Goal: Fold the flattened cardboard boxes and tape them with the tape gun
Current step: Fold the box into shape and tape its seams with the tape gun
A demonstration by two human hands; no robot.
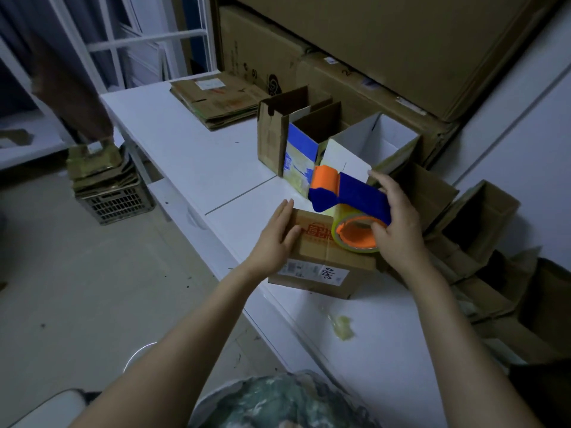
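A small folded cardboard box (321, 267) with red print and a white label lies on the white table (191, 149). My left hand (275, 239) presses flat on its left top, fingers together. A blue and orange tape gun (349, 199) with a roll of clear tape is gripped in my right hand (398, 227) and rests on the box's right top. A stack of flattened cardboard boxes (216, 100) lies at the table's far end.
Several folded open boxes (296, 131) stand behind the tape gun, more (482, 217) lie at the right by the wall. Large cartons (386, 41) are stacked at the back. A crumpled tape scrap (342, 327) lies near me. A crate with cardboard (108, 193) sits on the floor, left.
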